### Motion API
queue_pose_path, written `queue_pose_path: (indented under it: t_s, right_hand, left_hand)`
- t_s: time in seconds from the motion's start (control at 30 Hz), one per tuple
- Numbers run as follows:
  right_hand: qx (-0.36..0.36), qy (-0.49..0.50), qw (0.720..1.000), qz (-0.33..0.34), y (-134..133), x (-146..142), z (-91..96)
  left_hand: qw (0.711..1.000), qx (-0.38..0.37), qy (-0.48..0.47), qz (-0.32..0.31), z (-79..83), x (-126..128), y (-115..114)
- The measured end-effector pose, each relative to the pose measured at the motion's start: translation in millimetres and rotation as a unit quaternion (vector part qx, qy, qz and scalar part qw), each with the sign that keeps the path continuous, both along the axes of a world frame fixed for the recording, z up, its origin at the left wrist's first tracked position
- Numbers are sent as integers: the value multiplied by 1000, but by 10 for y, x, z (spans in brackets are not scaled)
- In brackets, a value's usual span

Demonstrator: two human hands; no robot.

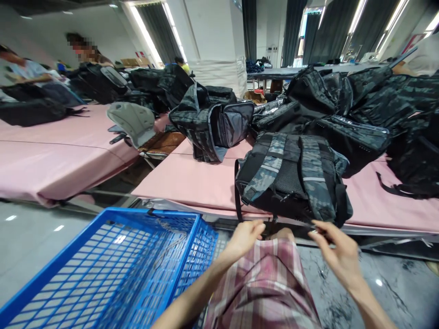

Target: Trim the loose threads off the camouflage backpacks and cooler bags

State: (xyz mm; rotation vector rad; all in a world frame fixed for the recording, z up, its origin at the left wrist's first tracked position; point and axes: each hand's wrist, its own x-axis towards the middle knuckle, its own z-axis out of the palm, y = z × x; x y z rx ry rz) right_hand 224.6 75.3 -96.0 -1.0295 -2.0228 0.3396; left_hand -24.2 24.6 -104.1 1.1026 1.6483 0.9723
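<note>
A black and grey camouflage backpack lies near the front edge of the pink-covered table, its shoulder straps and mesh back panel facing up. My left hand, fingers curled together, is just below the backpack's lower left side; whatever it may hold is hidden. On the other side, my right hand pinches something small and dark with a shiny spot, close to the backpack's lower edge. I cannot make out what this is. A black strap hangs from the backpack's left side over the table edge.
At my left stands a blue plastic basket with pale cords inside. More camouflage backpacks are piled behind and to the right, and an open one stands further left. A grey chair is between the tables. Other people work at the far left.
</note>
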Motion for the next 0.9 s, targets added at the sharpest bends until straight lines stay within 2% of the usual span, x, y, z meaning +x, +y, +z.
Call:
queue_pose_path:
  t_s: [0.07,0.13,0.17,0.23,0.33,0.43,0.53,0.6,0.67,0.73,0.8,0.9]
  right_hand:
    - [-57,59,990,-116,186,209,-21]
    - [-113,126,966,-194,353,333,-22]
    - [-145,162,955,-203,422,356,-8]
    - [-197,224,940,-167,543,332,48]
    - [-201,265,937,-108,737,203,163]
    - [-191,209,953,-109,903,64,236]
    - [-224,146,960,-80,847,-40,252]
    - [-237,141,961,-33,621,-72,243]
    - [-241,138,961,14,281,-71,214]
    - [-269,119,952,83,-85,-59,166]
    - [-289,81,946,127,-374,-54,133]
    - [-295,88,938,161,-523,-26,184]
  left_hand:
    - [995,47,68,64,72,-243,-5]
    - [969,130,169,125,139,-464,101]
    - [953,167,212,137,161,-543,201]
    - [939,199,255,116,179,-602,473]
    - [943,189,264,71,211,-447,880]
    - [967,159,188,61,303,-177,1026]
    - [994,103,23,12,387,15,803]
    - [995,50,-73,-50,387,84,489]
    - [981,-21,-143,-126,337,132,132]
    - [970,-67,-136,-190,270,185,-164]
    - [973,-69,-128,-180,236,261,-323]
    - [980,-68,-115,-150,308,393,-276]
